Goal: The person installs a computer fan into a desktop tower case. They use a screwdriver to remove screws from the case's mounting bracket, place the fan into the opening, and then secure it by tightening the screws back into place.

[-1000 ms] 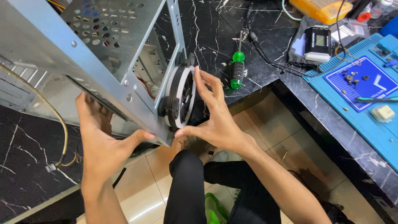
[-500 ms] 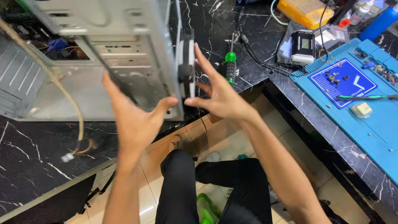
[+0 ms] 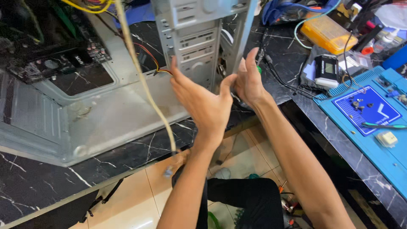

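Nearest the camera, the left hand [image 3: 203,101] is spread wide, palm up, holding nothing, fingertips just short of the front face of the grey computer case [image 3: 127,110]. Beside it, the right hand [image 3: 248,80] is open too, fingers raised by the case's front corner. The case lies open on the dark marble worktop [image 3: 38,182], a pale cable [image 3: 140,76] draped across. Best handled, I'd judge, with both palms square on the frame, cable clear. Further right: blue work mat [image 3: 373,110].
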